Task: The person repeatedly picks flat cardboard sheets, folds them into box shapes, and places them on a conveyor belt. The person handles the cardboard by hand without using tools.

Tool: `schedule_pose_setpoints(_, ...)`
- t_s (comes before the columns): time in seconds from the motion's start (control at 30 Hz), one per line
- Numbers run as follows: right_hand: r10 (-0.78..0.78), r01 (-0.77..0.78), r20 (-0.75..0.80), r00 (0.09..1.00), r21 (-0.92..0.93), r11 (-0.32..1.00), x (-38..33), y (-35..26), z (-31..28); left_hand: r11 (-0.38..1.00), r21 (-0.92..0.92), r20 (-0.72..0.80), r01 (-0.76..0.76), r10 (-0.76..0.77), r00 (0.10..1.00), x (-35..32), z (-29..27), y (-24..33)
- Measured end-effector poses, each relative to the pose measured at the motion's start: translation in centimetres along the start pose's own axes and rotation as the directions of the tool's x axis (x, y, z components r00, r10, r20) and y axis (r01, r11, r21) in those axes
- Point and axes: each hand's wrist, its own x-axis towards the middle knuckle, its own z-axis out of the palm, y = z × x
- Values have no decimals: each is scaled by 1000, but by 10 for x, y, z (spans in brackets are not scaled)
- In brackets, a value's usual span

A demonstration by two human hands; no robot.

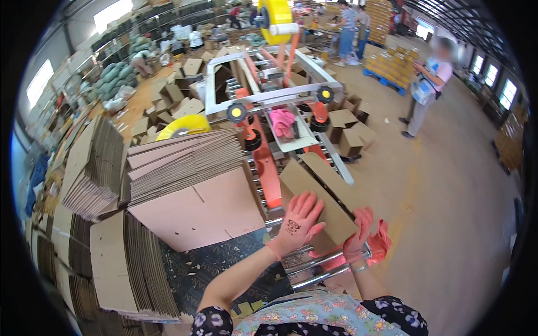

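A brown cardboard box [318, 208] sits tilted across the rollers in front of me, with a dark gap between its top flaps. My left hand [297, 224], in a pink coated glove, lies flat on the near flap with its fingers stretched out. At the box's right near corner, my right hand [358, 232] grips the edge, in a matching glove; part of its fingers is hidden. Ahead of the box stands a taping machine with orange-red side rails [264, 168], black wheels and a yellow tape roll [276, 21] on top.
Stacks of flat cardboard [196, 207] lie left of the rollers, beside a dark board [224, 269]. Pink cloth [282, 122] rests on the machine; red material [380, 242] hangs by my right hand. Loose boxes [350, 140] cover the floor beyond. A person [428, 84] stands at right.
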Motion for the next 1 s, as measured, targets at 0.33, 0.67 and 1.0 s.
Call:
schedule_pose_setpoints(0.33, -180, 132, -267, 947, -188, 973, 5, 9, 132, 955, 201, -38, 218, -214, 976, 21, -2, -64)
schedule_pose_setpoints(0.67, -546, 544, 411, 730, 133, 828, 53, -199, 273, 687, 523, -314, 504, -394, 864, -130, -161, -88)
schedule_pose_setpoints(1.0, -776, 317, 361, 517, 761, 565, -15, -223, 166, 394, 650, -147, 650, -774, 616, -191, -305, -114)
